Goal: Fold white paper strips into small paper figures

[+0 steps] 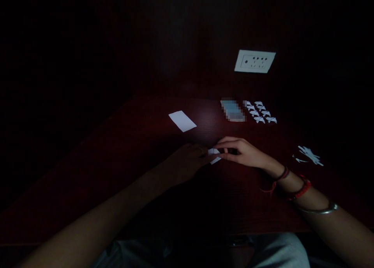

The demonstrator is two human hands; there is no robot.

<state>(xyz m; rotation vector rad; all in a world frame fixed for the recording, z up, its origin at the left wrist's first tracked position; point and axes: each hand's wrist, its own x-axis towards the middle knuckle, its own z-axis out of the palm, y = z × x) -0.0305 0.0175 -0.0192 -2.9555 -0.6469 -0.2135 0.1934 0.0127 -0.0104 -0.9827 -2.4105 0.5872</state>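
A small piece of white paper (pixel 215 157) lies on the dark red table between my two hands, partly covered by fingers. My left hand (pixel 188 161), in shadow with a ring on one finger, presses on its left side. From the right, my right hand (pixel 241 151) has its thumb and fingertips at the paper's right edge, the fingers bent in a loose pinch. Bracelets circle my right wrist and forearm. Whether the paper carries a fold is hard to make out in the dim light.
Beyond my hands lies a flat white paper sheet (pixel 182 121). A blurred bluish rectangular object (pixel 233 110) rests near several small folded paper shapes (pixel 259 112). Thin paper strips (pixel 311 155) are piled at right. A socket plate (pixel 255 61) is on the back wall.
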